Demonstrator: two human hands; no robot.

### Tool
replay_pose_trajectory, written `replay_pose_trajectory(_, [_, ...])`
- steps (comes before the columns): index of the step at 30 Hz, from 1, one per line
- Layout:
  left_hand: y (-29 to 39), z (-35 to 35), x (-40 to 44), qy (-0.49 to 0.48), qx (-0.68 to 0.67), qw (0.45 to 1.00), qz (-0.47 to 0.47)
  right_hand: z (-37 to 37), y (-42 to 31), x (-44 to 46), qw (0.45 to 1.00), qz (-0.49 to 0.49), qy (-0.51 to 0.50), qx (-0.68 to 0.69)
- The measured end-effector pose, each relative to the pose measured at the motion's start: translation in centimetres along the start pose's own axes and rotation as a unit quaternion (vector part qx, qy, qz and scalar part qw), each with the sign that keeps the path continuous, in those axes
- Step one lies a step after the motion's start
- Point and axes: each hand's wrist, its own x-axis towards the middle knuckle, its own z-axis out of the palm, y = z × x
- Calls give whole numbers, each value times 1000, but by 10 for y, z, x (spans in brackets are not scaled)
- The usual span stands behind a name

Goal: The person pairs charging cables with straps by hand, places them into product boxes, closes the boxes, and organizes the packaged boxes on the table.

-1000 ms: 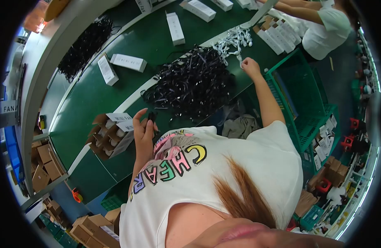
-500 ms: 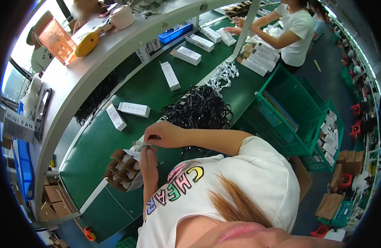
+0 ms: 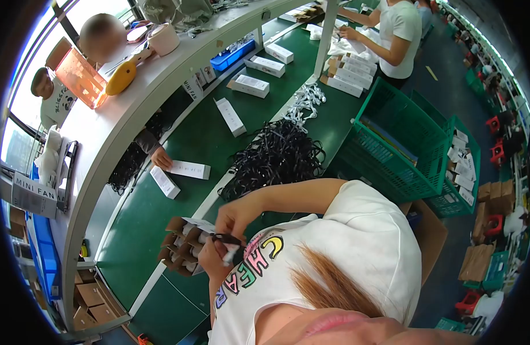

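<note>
My right hand (image 3: 233, 219) is closed in a pinch just above my left hand (image 3: 214, 257), close to my chest. A black strap (image 3: 226, 238) lies between them, held in my left fingers. A small white piece (image 3: 232, 253) hangs beside it, blurred. What my right fingertips grip is hidden. Left of my hands stands an open divided carton (image 3: 175, 247) with white items in its cells. Beyond my right forearm lies a heap of black straps (image 3: 276, 155), with a pile of white cords (image 3: 306, 103) behind it.
White boxes (image 3: 230, 117) lie along the green bench (image 3: 132, 253). Another person's hand (image 3: 161, 158) touches one box at the left. A co-worker (image 3: 400, 40) stands at the far right. Green crates (image 3: 400, 144) are to my right, and a raised shelf (image 3: 104, 132) is on the left.
My right hand has come from the white cords to my left hand, and both have shifted nearer my chest. Another person's hand has appeared at a white box. The view has shifted.
</note>
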Motion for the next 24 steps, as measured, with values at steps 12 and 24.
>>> replay_pose_trajectory(12, [34,-22,-11,38,-121,986,-108,6,6,44,916,-20,304,-262])
replay_pose_trajectory(24, [-47,-32,-84,-20,-718,646,-256,35,44,117,964,-76,-4,-256])
